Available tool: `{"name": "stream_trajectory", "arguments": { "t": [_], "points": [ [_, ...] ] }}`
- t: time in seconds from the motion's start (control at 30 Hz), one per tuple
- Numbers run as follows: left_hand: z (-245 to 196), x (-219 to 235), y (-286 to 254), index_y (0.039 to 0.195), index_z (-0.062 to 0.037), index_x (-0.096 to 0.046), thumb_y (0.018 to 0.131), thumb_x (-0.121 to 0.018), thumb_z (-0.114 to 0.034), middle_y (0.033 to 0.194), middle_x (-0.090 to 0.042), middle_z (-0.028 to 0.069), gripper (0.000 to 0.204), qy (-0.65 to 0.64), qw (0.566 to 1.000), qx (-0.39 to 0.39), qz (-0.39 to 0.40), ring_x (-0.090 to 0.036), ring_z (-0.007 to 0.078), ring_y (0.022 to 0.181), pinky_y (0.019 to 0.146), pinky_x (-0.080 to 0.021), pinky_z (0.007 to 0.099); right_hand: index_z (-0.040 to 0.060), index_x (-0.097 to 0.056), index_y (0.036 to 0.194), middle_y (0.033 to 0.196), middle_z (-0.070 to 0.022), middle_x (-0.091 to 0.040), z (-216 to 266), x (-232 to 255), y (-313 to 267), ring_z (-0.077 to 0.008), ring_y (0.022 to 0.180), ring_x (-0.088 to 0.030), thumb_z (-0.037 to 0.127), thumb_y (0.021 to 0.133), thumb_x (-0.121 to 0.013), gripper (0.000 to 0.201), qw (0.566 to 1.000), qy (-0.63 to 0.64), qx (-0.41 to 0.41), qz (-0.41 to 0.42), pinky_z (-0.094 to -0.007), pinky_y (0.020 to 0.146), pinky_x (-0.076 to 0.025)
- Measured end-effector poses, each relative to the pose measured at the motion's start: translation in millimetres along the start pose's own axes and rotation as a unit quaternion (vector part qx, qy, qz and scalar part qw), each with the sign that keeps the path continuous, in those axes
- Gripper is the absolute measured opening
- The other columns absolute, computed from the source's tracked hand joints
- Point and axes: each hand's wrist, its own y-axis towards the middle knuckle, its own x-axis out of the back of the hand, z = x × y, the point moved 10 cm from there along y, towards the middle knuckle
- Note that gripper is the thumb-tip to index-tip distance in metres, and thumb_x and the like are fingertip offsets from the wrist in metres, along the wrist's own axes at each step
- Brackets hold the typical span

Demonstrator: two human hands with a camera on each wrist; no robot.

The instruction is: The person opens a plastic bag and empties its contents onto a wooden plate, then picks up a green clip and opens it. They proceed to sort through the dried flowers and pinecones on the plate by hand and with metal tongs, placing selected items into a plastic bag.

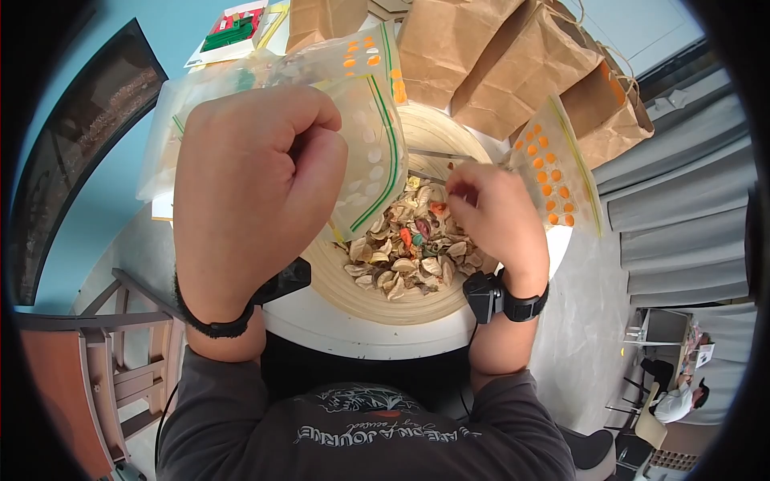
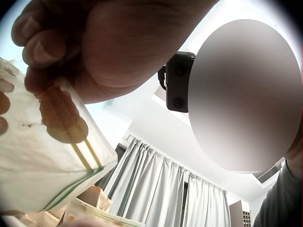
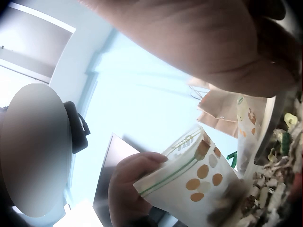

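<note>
Left hand [image 1: 253, 184] gripped clear zip bag [image 1: 373, 156] near its mouth, fingers curled at edge, green zip strip and dots showing. Bag hung by left side of round wooden tray [image 1: 409, 311]. Right hand [image 1: 504, 210] was just above dried petals [image 1: 401, 260] heaped in tray, fingers bent — could not tell whether they pinched anything. Orange-dotted bag [image 1: 553, 172] was at tray's right, brown paper bags [image 1: 513, 60] behind, white table [image 1: 401, 346] beneath.
</note>
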Motion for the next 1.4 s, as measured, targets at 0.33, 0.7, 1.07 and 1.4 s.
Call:
{"name": "stream_trajectory", "arguments": {
  "t": [0.33,0.7,1.07,1.4],
  "points": [
    [-3,0,0,0.09,0.0044,-0.073,0.087,-0.062,0.002,0.065,-0.061,0.0051,0.011,0.006,0.999,-0.032,-0.005,-0.055,0.0073,0.056,0.053,-0.04,0.0259,-0.0037,-0.063,0.112,0.112,-0.0229,-0.073,18,129,-105,-0.0104,0.062,-0.056,-0.005,0.102,-0.058,0.012,0.682,0.382,0.221,-0.583,-0.0228,0.049,-0.044],
    [-1,1,0,0.089,0.0042,-0.072,0.087,-0.063,0.002,0.065,-0.062,0.0055,0.01,0.006,1.0,-0.027,-0.007,-0.054,0.0076,0.055,0.053,-0.04,0.0259,0.0006,-0.078,0.106,0.104,-0.0183,-0.076,28,-3,-8,-0.0354,0.086,-0.074,-0.002,0.09,-0.067,0.02,0.998,0.043,0.031,0.02,-0.0417,0.077,-0.059],
    [-5,1,0,0.09,0.0038,-0.072,0.086,-0.063,0.002,0.066,-0.063,0.0067,0.01,0.007,0.999,-0.035,-0.013,-0.055,0.0083,0.056,0.054,-0.041,0.0259,0.0024,-0.075,0.097,0.097,-0.0213,-0.073,8,-29,-8,-0.0432,0.096,-0.07,0.0,0.085,-0.062,0.018,0.994,-0.035,0.032,0.099,-0.0512,0.084,-0.055],
    [-4,0,1,0.09,0.0047,-0.073,0.087,-0.063,0.003,0.067,-0.064,0.006,0.01,0.009,1.0,-0.025,-0.006,-0.057,0.0075,0.057,0.055,-0.042,0.0254,0.003,-0.074,0.098,0.091,-0.019,-0.073,16,-11,-3,-0.0372,0.087,-0.073,-0.002,0.086,-0.066,0.015,0.998,-0.034,0.044,0.008,-0.0447,0.074,-0.057]
  ]
}}
